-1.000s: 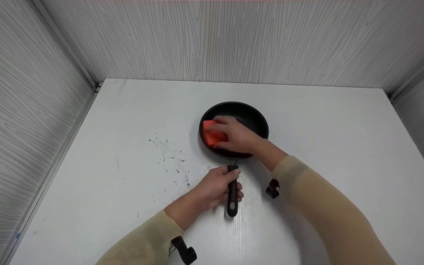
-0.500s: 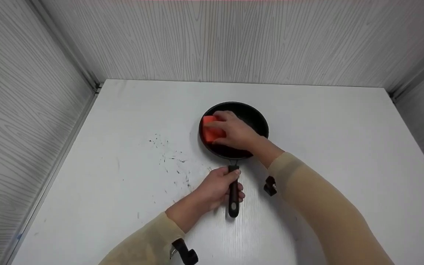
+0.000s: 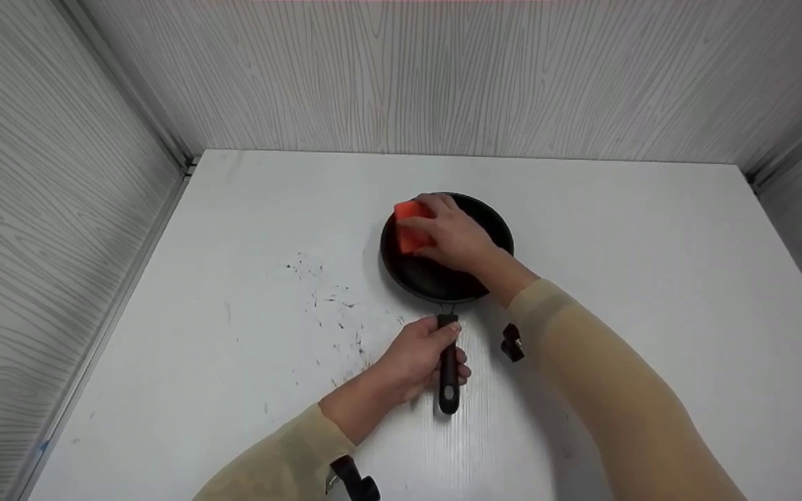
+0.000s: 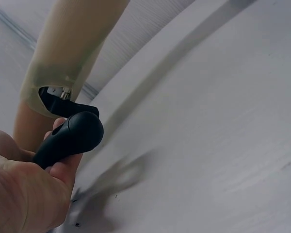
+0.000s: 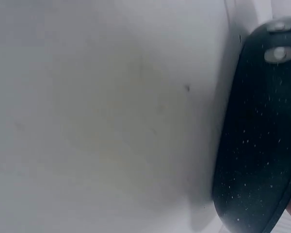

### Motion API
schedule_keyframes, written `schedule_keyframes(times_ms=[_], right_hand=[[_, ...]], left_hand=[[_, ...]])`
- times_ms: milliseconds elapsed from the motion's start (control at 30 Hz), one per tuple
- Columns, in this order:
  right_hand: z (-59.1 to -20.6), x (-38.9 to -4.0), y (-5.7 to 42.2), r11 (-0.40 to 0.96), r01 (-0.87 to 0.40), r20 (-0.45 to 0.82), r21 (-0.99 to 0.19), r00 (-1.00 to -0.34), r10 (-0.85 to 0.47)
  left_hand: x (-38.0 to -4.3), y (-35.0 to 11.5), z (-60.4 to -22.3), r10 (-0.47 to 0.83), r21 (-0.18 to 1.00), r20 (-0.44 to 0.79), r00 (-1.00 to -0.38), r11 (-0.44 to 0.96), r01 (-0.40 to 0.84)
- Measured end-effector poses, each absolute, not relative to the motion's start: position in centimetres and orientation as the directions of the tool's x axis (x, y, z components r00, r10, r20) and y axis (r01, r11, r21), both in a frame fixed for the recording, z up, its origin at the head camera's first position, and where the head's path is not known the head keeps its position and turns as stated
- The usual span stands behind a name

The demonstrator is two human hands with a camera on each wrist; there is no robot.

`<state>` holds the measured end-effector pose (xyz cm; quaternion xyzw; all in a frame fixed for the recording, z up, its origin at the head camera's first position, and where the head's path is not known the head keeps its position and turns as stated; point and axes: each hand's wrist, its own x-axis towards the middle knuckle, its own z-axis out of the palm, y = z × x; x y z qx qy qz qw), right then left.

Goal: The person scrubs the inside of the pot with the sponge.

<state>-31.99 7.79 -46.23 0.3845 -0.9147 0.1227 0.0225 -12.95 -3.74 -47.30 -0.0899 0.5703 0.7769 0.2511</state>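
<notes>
A black frying pan (image 3: 436, 282) stands on the white table, its handle pointing toward the person. My left hand (image 3: 415, 358) grips the handle (image 3: 448, 390), thumb on top and fingers round the far side. The handle's rounded end (image 4: 86, 132) juts out of that hand in the left wrist view. Inside the pan, at its upper left, my right hand (image 3: 458, 236) holds an orange-red sponge (image 3: 411, 240) against the inner surface, fingers bent over it. The right wrist view has the pan's speckled dark outer side (image 5: 257, 131); the sponge is hidden there.
Dark specks and smears (image 3: 331, 300) mark the white table (image 3: 624, 229) left of the pan. Wood-grain panels (image 3: 401, 76) enclose the back and both sides. Small black devices (image 3: 356, 479) hang at the sleeve cuffs.
My right hand has moved the sponge up along the pan's left inside, away from the person. The left hand keeps its hold on the handle, and the pan stays nearly in place.
</notes>
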Motion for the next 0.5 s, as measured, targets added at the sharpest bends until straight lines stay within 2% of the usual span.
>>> schedule_keyframes(times_ms=[200, 500], right_hand=[[-46.30, -32.53, 7.98, 0.678, -0.719, 0.138, -0.151, -0.695, -0.706], [-46.08, -33.08, 8.33, 0.649, -0.761, 0.161, 0.000, -0.640, -0.751]], left_hand=[[-12.86, -3.55, -47.34, 0.282, 0.836, -0.428, -0.859, -0.238, -0.495], [-12.65, -3.51, -47.42, 0.275, 0.841, -0.421, -0.865, -0.240, -0.485]])
